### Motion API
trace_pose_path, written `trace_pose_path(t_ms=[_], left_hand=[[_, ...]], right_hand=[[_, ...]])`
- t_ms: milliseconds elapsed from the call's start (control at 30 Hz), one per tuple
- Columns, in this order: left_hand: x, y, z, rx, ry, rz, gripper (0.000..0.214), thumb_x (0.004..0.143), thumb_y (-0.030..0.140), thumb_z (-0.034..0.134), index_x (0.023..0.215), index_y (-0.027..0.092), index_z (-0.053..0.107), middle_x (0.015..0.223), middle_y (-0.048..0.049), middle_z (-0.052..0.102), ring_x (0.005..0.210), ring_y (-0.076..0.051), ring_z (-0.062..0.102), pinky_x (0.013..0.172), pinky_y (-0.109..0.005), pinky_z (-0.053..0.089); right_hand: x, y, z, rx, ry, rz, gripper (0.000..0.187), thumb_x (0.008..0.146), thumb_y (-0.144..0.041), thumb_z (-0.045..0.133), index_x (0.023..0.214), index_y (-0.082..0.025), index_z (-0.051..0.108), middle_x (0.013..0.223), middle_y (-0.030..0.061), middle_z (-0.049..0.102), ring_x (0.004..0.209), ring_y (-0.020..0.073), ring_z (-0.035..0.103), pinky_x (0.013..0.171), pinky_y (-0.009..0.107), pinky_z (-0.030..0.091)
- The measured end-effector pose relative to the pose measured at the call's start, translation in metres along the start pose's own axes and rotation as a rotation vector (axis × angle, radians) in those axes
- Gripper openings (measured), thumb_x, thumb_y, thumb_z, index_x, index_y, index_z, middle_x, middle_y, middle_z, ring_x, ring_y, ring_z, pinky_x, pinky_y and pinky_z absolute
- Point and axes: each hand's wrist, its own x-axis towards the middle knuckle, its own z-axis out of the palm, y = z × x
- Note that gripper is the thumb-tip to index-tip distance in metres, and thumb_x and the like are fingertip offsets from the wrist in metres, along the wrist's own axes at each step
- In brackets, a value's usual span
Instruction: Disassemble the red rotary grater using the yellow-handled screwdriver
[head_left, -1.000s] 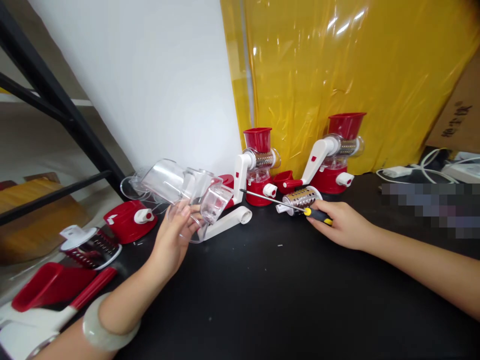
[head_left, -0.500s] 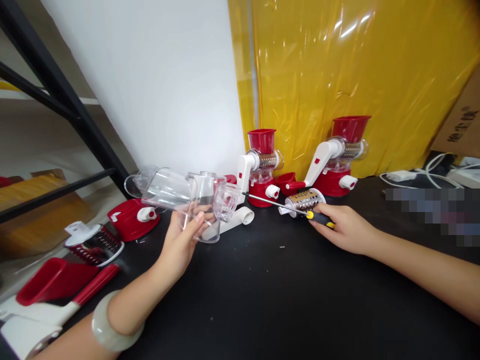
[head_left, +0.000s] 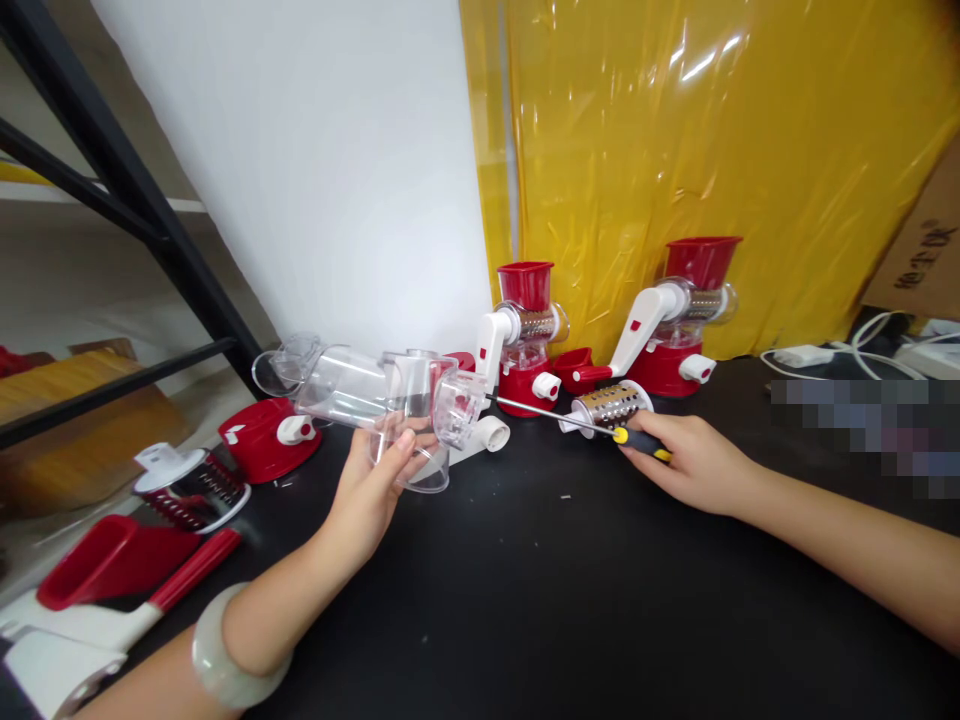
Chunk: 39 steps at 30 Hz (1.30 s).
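Observation:
My left hand [head_left: 375,480] is closed around a clear plastic grater housing [head_left: 345,385], which lies sideways above the black table with its round foot end turned right. A screwdriver [head_left: 637,441] with a black and yellow handle is gripped in my right hand [head_left: 686,460]. Its thin shaft points left, and the tip is close to the housing's right end; whether they touch I cannot tell. Behind the screwdriver lies a metal grating drum [head_left: 611,402] with a white rim. A white tube-shaped part [head_left: 491,437] rests on the table behind the housing.
Two assembled red and white rotary graters [head_left: 527,340] [head_left: 686,320] stand at the back. To the left are a red base [head_left: 262,440], another drum [head_left: 191,485], a red hopper [head_left: 112,565] and a white crank with a red handle [head_left: 195,570]. White cables [head_left: 862,340] lie back right.
The housing and my left hand have shifted slightly right and down in the view. The screwdriver tip now appears nearer the housing's right end. Both holds are unchanged.

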Motion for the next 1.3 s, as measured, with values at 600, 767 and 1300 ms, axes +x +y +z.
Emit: trace_pose_path(t_ms=[600,767,1300], left_hand=[[-0.003,-0.003,-0.001,0.027,0.008,0.004,0.066,0.059,0.051,0.092,0.108,0.023,0.058,0.109,-0.0039,0.071,0.095,-0.02,0.071,0.084,-0.034,0.058],[-0.003,-0.003,-0.002,0.029,-0.006,0.004,0.064,0.062,0.051,0.091,0.109,0.023,0.058,0.11,-0.0044,0.071,0.096,-0.02,0.071,0.085,-0.035,0.058],[-0.002,-0.002,-0.001,0.042,0.034,0.01,0.065,0.06,0.052,0.091,0.109,0.024,0.057,0.109,-0.0043,0.07,0.096,-0.022,0.072,0.088,-0.04,0.058]], right_hand=[[0.0,-0.008,-0.001,-0.028,0.007,-0.045,0.011,0.096,-0.032,0.052,0.092,-0.023,0.055,0.076,0.0032,0.071,0.057,0.0167,0.065,0.054,0.026,0.043],[0.0,-0.01,-0.001,-0.015,-0.013,-0.031,0.013,0.097,-0.034,0.052,0.092,-0.023,0.055,0.074,0.0029,0.07,0.055,0.0161,0.063,0.052,0.026,0.043],[-0.003,-0.011,0.0,-0.149,0.075,-0.122,0.028,0.101,-0.033,0.042,0.118,-0.019,0.058,0.105,0.013,0.074,0.089,0.0258,0.074,0.076,0.037,0.058]])
